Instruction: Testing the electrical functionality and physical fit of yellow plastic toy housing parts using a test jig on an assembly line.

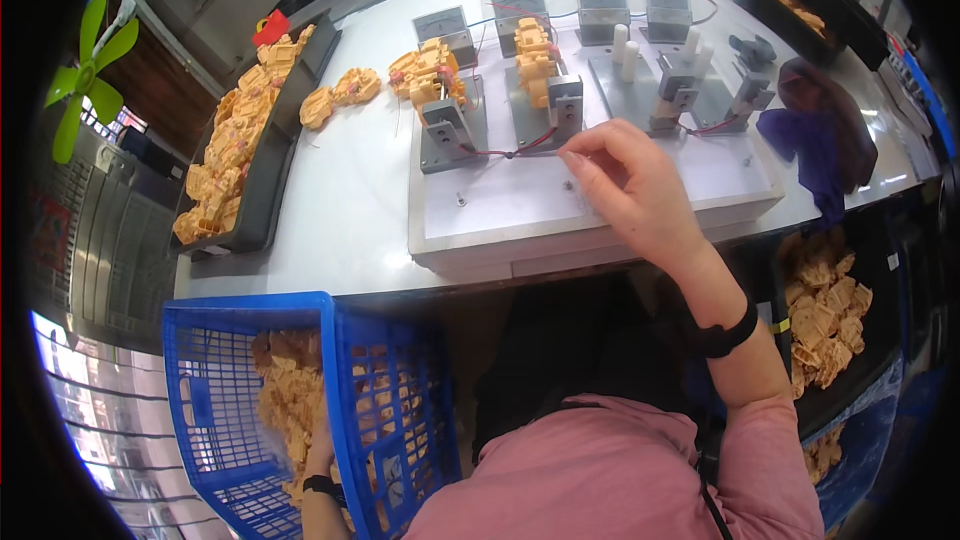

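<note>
My right hand (635,190) hovers over the front of a white test board (510,202), beside a metal fixture (565,105). Its thumb and forefinger are drawn together, and whatever lies between them, if anything, I cannot make out. Cream plastic parts sit on the two left fixtures: one part (428,75) on the far left, another part (535,60) just right of it. Red wiring (520,152) links these fixtures in front. Down at the left, my left hand (320,443) reaches into a blue plastic basket (335,380) among cream parts (288,380); its fingers are hidden.
A dark tray (285,155) of cream parts stands at the left, with loose parts (340,95) beside it. Panel meters (603,12) line the board's back. White pegs (629,62) rise from the right fixtures. Purple cloth (815,145) and a black bin (775,285) are right.
</note>
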`<state>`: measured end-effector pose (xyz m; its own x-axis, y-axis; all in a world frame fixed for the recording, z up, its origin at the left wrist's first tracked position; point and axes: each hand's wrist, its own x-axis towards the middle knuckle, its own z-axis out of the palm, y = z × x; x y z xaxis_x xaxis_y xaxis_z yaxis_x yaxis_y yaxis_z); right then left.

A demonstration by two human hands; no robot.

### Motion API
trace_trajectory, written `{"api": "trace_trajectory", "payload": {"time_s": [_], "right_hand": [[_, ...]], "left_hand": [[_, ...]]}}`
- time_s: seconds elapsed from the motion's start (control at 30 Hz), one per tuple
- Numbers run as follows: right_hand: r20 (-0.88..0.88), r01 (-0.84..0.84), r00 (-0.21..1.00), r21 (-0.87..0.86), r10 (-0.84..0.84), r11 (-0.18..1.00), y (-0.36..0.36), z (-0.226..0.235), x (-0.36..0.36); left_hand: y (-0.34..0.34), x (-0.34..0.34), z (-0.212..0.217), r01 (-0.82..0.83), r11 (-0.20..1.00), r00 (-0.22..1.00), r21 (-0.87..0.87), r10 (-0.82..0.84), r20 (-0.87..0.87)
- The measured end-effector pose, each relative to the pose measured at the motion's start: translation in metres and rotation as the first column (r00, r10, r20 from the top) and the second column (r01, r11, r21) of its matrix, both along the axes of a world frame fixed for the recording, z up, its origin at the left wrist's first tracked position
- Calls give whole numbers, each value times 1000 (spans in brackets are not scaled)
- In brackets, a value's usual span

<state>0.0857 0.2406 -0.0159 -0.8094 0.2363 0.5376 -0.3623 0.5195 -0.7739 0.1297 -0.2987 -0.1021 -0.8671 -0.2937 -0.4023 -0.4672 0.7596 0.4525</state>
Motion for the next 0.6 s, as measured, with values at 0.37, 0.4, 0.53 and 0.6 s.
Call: {"api": "trace_trajectory", "payload": {"time_s": [0.37, 0.4, 0.53, 0.6], "right_hand": [[34, -60, 997, -121, 65, 991, 6, -6, -3], [33, -42, 998, -109, 46, 993, 4, -7, 0], [-24, -196, 980, -188, 195, 962, -12, 2, 21], [59, -293, 946, -271, 320, 917, -39, 13, 30]], "left_hand": [[-115, -22, 36, 16, 571, 946, 821, 258, -198], [-107, -32, 52, 55, 570, 947, 820, 230, -223], [0, -77, 121, 271, 479, 899, 835, 183, -397], [52, -86, 144, 384, 346, 895, 856, 88, -437]]}}
